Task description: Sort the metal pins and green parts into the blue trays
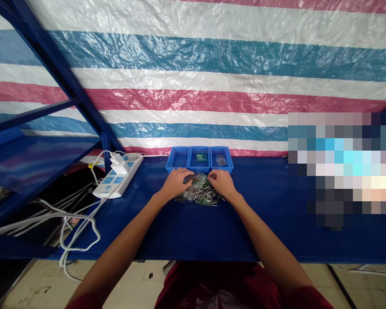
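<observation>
A striped tarp point(212, 51) hung behind the blue table point(199, 236), where a heap of thin metal pieces point(204, 195) lay before three blue bins point(199, 168). Left hand point(176, 183) and right hand point(223, 183) curled at its sides; whether either pinched anything, I couldn't tell.

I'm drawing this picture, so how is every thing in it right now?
Pile: loose, messy
Left hand: curled, at the pile
Right hand: fingers bent, at the pile
Left tray: open-topped
Middle tray: holding green bits
Right tray: holding pale bits
Power strip: lying flat
Plug: plugged in
Cable: looped
Sheet: wrinkled
</observation>
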### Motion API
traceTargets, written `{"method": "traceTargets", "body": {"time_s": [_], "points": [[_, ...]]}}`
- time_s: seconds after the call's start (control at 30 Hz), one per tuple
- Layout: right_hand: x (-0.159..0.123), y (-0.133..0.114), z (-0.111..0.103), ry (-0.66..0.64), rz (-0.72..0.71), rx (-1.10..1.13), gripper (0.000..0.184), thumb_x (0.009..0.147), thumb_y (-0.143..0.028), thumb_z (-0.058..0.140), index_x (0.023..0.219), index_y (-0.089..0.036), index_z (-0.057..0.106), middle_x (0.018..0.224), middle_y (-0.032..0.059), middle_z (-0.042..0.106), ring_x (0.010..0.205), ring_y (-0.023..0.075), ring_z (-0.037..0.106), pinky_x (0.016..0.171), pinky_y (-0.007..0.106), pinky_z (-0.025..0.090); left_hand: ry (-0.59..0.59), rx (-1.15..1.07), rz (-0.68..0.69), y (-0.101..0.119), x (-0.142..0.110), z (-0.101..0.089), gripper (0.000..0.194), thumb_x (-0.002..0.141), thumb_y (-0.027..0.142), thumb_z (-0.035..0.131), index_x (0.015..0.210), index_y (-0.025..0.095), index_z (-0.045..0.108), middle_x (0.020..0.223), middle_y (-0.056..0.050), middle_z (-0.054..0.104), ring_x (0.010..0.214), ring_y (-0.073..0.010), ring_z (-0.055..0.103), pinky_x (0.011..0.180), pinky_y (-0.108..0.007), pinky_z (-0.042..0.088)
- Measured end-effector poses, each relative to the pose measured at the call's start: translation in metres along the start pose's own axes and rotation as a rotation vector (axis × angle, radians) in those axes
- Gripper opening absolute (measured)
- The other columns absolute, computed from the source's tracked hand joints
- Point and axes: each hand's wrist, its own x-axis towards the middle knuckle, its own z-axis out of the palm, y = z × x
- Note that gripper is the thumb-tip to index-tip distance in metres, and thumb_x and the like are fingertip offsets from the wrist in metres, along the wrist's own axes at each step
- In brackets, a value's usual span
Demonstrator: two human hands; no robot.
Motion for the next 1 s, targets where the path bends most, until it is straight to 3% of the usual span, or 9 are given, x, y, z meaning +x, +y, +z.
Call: {"method": "traceTargets", "body": {"time_s": [0.13, 0.23, 0.33, 0.43, 0.6, 0.8, 1.0], "points": [[-0.001, 0.0, 0.003, 0.015, -0.034, 0.042, 0.008, 0.077, -0.02, 0.063, 0.072, -0.022, 0.07, 0.064, 0.0024, 0.065, 0.062, 0.0173, 0.056, 0.055, 0.026, 0.034, 0.024, -0.023, -0.026, -0.003, 0.0, 0.001, 0.024, 0.079, 0.015, 0.054, 0.092, 0.021, 0.074, 0.093, -0.008, 0.074, 0.093, -0.0273, 0.066, 0.085, -0.04, 0.045], [-0.002, -0.001, 0.003, 0.047, -0.057, 0.073, 0.012, 0.08, -0.023, 0.059, 0.075, -0.022, 0.069, 0.063, 0.0013, 0.063, 0.061, 0.0161, 0.055, 0.056, 0.025, 0.036, 0.141, -0.055, -0.03, 0.0, 0.001, -0.002, 0.022, 0.085, 0.022, 0.054, 0.09, 0.022, 0.075, 0.092, -0.008, 0.074, 0.093, -0.0254, 0.066, 0.088, -0.04, 0.045], [-0.003, -0.005, 0.002, 0.087, -0.152, 0.172, 0.021, 0.086, -0.033, 0.055, 0.094, -0.02, 0.069, 0.067, 0.0013, 0.062, 0.06, 0.0152, 0.053, 0.06, 0.026, 0.04, 0.297, -0.22, -0.037, 0.008, 0.001, -0.006, 0.023, 0.088, 0.032, 0.056, 0.093, 0.022, 0.076, 0.094, -0.007, 0.073, 0.09, -0.0223, 0.065, 0.084, -0.036, 0.048], [-0.006, -0.01, 0.002, 0.09, -0.263, 0.312, 0.031, 0.088, -0.041, 0.053, 0.104, -0.018, 0.067, 0.077, 0.0033, 0.063, 0.06, 0.0146, 0.052, 0.062, 0.027, 0.043, 0.361, -0.44, -0.098, 0.017, 0.0, -0.007, 0.024, 0.086, 0.038, 0.061, 0.091, 0.02, 0.076, 0.088, -0.007, 0.072, 0.08, -0.0195, 0.066, 0.076, -0.031, 0.052], [-0.009, -0.016, 0.002, 0.099, -0.33, 0.396, 0.027, 0.09, -0.038, 0.05, 0.077, -0.019, 0.065, 0.073, 0.003, 0.062, 0.063, 0.0151, 0.053, 0.065, 0.027, 0.043, 0.351, -0.703, -0.219, 0.026, -0.001, -0.004, 0.026, 0.076, 0.041, 0.071, 0.08, 0.016, 0.073, 0.08, -0.007, 0.074, 0.07, -0.0191, 0.068, 0.068, -0.03, 0.055], [-0.01, -0.015, 0.002, 0.089, -0.32, 0.427, 0.026, 0.09, -0.037, 0.05, 0.076, -0.019, 0.063, 0.073, 0.0023, 0.062, 0.063, 0.0147, 0.053, 0.064, 0.026, 0.042, 0.244, -0.826, -0.261, 0.029, 0.001, -0.007, 0.023, 0.077, 0.038, 0.07, 0.083, 0.016, 0.067, 0.067, -0.003, 0.069, 0.059, -0.0171, 0.066, 0.054, -0.025, 0.052], [-0.012, -0.015, 0.003, 0.111, -0.357, 0.426, 0.025, 0.09, -0.036, 0.047, 0.077, -0.019, 0.059, 0.072, 0.0014, 0.058, 0.063, 0.0137, 0.052, 0.062, 0.025, 0.041, 0.192, -0.839, -0.252, 0.028, 0.002, -0.006, 0.031, 0.076, 0.041, 0.071, 0.094, 0.016, 0.065, 0.075, -0.004, 0.071, 0.068, -0.018, 0.067, 0.063, -0.027, 0.055]]}}
